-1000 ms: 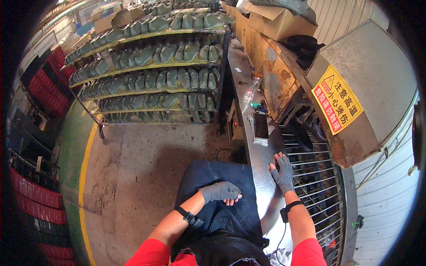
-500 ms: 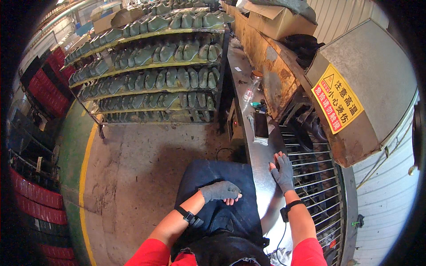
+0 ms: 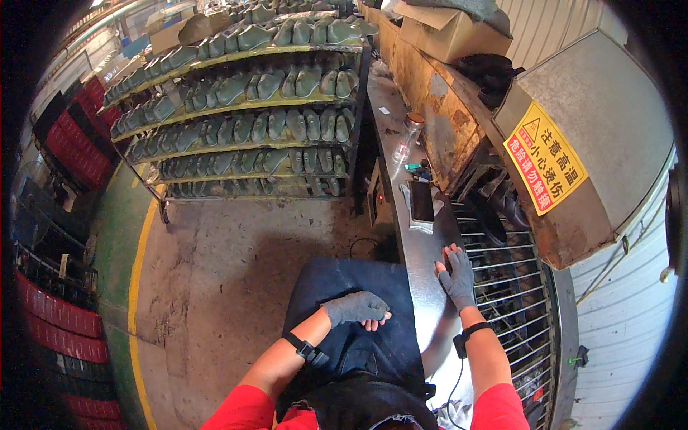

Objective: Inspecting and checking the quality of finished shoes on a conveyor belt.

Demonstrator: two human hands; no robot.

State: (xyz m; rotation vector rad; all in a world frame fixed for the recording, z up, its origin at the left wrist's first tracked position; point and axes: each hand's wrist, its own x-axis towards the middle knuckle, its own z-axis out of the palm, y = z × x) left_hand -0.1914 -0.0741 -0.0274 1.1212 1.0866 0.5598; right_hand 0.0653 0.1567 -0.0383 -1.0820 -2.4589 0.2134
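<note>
Nearby, phone (image 3: 422, 202) beyond right hand (image 3: 458, 279).

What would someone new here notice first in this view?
Probably the tall rack at upper left, its tiers lined with greenish shoe-shaped forms. Next, the bright yellow-and-red label on the grey metal hood at right. Nearer, the gloved right hand rests on the shiny metal worktop, the left hand curled over the lap.
</note>
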